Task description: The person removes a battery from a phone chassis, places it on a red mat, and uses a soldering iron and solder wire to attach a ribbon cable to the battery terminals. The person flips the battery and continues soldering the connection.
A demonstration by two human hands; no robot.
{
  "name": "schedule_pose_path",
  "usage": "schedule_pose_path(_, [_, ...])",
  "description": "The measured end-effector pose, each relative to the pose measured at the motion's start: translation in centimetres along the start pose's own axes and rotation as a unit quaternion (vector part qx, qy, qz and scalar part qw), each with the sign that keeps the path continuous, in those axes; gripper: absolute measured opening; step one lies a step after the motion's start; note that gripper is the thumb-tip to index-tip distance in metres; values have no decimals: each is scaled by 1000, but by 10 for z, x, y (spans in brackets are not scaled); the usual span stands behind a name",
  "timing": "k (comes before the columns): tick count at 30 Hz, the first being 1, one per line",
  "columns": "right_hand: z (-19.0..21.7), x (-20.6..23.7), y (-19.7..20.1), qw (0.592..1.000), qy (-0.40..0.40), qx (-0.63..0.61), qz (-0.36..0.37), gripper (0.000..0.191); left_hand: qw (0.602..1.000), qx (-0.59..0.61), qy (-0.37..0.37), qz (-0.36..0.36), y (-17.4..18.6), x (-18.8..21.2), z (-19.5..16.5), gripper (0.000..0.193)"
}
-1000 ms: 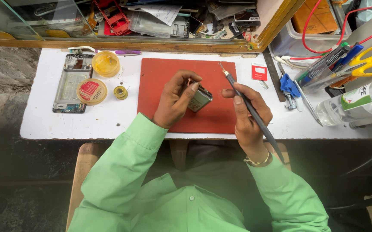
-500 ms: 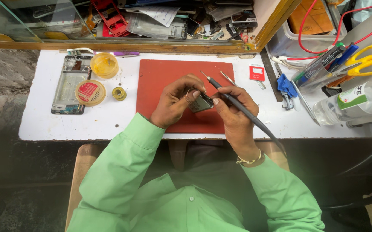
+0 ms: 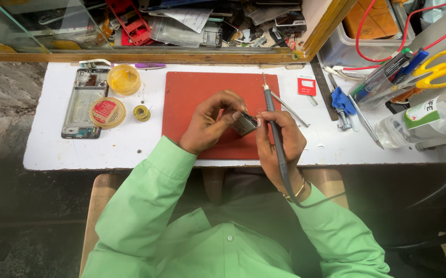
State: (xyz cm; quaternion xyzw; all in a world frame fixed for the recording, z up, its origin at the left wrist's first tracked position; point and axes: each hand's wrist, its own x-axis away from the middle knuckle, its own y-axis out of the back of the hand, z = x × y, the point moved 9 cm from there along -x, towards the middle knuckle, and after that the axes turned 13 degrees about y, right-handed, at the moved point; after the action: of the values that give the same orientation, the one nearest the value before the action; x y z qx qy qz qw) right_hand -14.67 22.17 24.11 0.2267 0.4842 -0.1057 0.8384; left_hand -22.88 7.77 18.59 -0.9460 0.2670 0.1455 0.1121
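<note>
**A:** You're in the middle of the soldering step, as I read it. Your left hand (image 3: 210,123) has the small metal part (image 3: 245,123) pinched up off the red mat (image 3: 192,92), and your right hand (image 3: 279,141) has the soldering iron (image 3: 270,103) gripped like a pen.

**B:** Where's the part sitting, exactly?

**A:** Over the right half of the mat, toward its near edge, between your two hands. Your left thumb and forefinger are closed tight on it and tilt it toward you. Your right fingertips touch its other side as well.

**B:** And the iron?

**A:** Your right fingers are wrapped shut around the shaft. The tip points away from you, past the far right corner of the mat, so it isn't on the part. The cord (image 3: 305,201) runs back along your wrist.

**B:** So what does the next move need?

**A:** My judgement: you'd have to swing that tip round and down onto the part while the left pinch keeps it steady. The solder spool (image 3: 141,113) and the red-lidded tin (image 3: 107,112) lie well to the left on the white table (image 3: 53,149), beside the opened phone frame (image 3: 84,103), so neither hand can reach them without letting go.

**B:** Any risk?

**A:** Your fingers are very close to where the hot tip would land.
</note>
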Motion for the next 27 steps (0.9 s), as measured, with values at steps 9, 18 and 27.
schedule_pose_path(9, [9,-2,-3,1000,22,-4,11,22,999,-37,28,3,2,2,1,14])
schedule_pose_path(18, [-25,12,-5,977,-154,-148,-1,26,998,52,28,24,6,0,8,23])
schedule_pose_path(27, [-39,19,-4,973,-155,-170,-12,21,999,-26,7,21,2,4,-1,31])
